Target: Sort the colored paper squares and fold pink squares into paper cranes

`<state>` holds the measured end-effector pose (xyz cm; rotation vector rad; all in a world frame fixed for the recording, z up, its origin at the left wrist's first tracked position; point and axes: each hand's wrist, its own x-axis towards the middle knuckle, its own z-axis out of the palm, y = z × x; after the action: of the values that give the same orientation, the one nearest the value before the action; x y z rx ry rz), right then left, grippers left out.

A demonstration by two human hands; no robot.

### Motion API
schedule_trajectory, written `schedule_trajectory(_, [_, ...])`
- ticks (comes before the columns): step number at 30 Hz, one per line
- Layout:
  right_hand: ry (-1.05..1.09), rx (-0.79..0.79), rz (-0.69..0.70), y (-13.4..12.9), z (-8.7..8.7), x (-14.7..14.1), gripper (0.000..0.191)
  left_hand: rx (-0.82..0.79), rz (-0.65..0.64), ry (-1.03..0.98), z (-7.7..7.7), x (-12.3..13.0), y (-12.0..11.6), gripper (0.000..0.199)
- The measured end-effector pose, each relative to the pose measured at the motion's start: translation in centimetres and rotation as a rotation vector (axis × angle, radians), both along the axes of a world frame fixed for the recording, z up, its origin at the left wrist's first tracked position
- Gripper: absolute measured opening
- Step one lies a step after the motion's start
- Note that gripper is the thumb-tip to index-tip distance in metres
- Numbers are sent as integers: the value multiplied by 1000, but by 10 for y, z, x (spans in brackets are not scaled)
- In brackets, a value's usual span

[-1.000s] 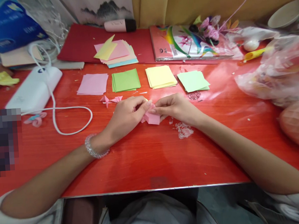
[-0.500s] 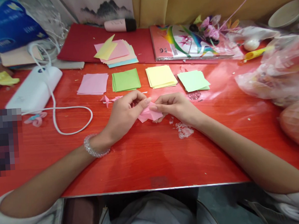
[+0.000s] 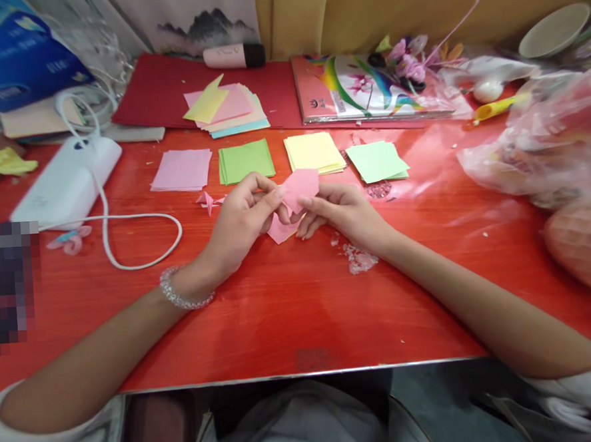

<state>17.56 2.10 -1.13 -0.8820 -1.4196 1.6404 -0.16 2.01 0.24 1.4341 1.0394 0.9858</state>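
A folded pink paper (image 3: pixel 301 186) is held up between both hands above the red table, with a second pink part hanging below it. My left hand (image 3: pixel 248 217) pinches its left edge between thumb and fingers. On the other side, my right hand (image 3: pixel 342 211) grips the lower right of the paper, thumb on top. Small folded pink pieces (image 3: pixel 206 202) lie just left of my left hand. Behind the hands sit square paper stacks: pink (image 3: pixel 181 170), green (image 3: pixel 246 161), yellow (image 3: pixel 314 152) and light green (image 3: pixel 378 162).
A white power bank (image 3: pixel 68 185) with a looping cable (image 3: pixel 145 265) lies at left. Mixed paper sheets (image 3: pixel 228 108) and a wrapped paper pack (image 3: pixel 368 96) are at the back. Plastic bags (image 3: pixel 536 146) fill the right side; clear scraps (image 3: pixel 360 258) lie near my right hand.
The pink paper has been opened out, and a broad flat face now stands up between the hands. My fingers have shifted their hold. The whole view has moved slightly.
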Motion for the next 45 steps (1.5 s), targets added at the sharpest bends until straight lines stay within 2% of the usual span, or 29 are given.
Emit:
schedule_trajectory(3, [15,35,-113,1,-2,0,27,46,-56,100,2,1,-5,20])
schedule_trajectory(6, [-30,61,-132,2,-1,0,29,40,-107,156,2,2,-6,19])
schedule_trajectory(12, [-111,99,-94,-1,1,1,25,61,37,54,-3,1,1,16])
schedule_trajectory(17, [-80,89,-168,-1,0,0,23,79,-7,44,-4,1,0,11])
schedule_trajectory(26, [-130,130,-237,1,-3,2,20,73,5,35,-7,-1,3,13])
schedule_trajectory(31, [-97,174,-240,0,0,2,12,46,2,-35,-4,0,1,11])
schedule_trajectory(35, [-64,149,-263,-1,1,1,10,-2,-18,-85,-3,0,2,4])
schedule_trajectory(45, [-6,204,-222,1,-5,2,10,-95,33,-155,-2,0,3,25])
